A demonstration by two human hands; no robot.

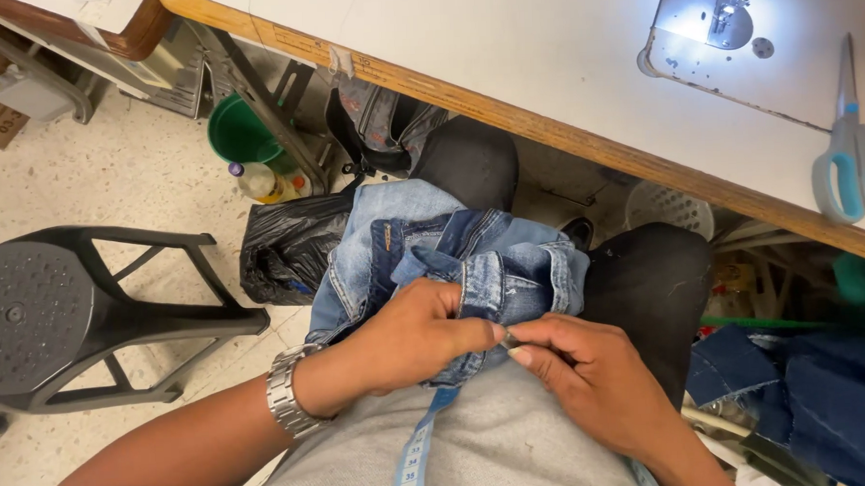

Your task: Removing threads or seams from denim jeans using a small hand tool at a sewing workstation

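Green plastic marks the bucket (240,133) under the sewing table (503,58), and we cannot see what it holds; a small bottle (258,182) with a purple cap stands just beside it. Near them a black plastic bag (289,246) sits crumpled on the floor, its contents hidden, and a white perforated basket (669,206) shows beneath the table edge. On our lap lies the denim garment (452,261), bunched, faded blue with darker seams and frayed edges. Our left hand (412,335) is closed on a fold of it, and our right hand (590,372) pinches the same edge, fingertips meeting the left. A blue measuring tape (416,454) hangs below. Blue-handled scissors (849,152) rest on the table.
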